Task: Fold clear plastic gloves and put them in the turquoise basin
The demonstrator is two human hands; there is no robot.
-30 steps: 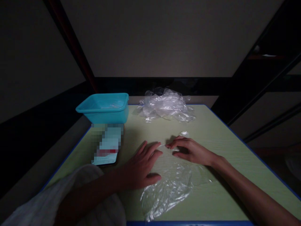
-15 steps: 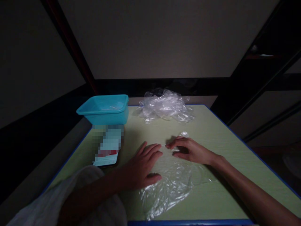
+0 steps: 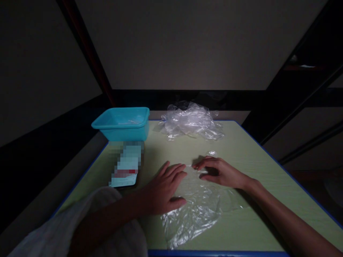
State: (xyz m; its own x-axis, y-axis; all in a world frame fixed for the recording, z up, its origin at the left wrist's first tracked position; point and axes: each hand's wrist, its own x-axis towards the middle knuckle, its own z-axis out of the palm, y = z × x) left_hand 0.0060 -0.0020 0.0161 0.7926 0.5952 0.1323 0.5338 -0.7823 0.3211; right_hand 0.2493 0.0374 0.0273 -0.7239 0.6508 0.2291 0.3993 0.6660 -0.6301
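Observation:
A thin, clear plastic sheet (image 3: 194,217), shaped like a disposable glove, lies spread and wrinkled on the table. My left hand (image 3: 168,185) rests palm down over its left side, fingers stretched and thumb apart. From the right, my right hand (image 3: 217,171) reaches in with bent fingers, its fingertips at the upper part of the plastic. A gap shows between its thumb and forefinger, and nothing is gripped there. The plastic under both hands is partly hidden.
The pale green table (image 3: 241,157) has a blue edge. A turquoise plastic basin (image 3: 124,134) stands at its far left, with a phone (image 3: 125,180), partly pixelated, in front. A crumpled heap of clear plastic (image 3: 190,123) lies at the back. A white cloth-covered part (image 3: 107,214) is at lower left.
The whole view has shifted slightly, so everything appears a little farther right. Both hands keep nearly the same pose on the plastic.

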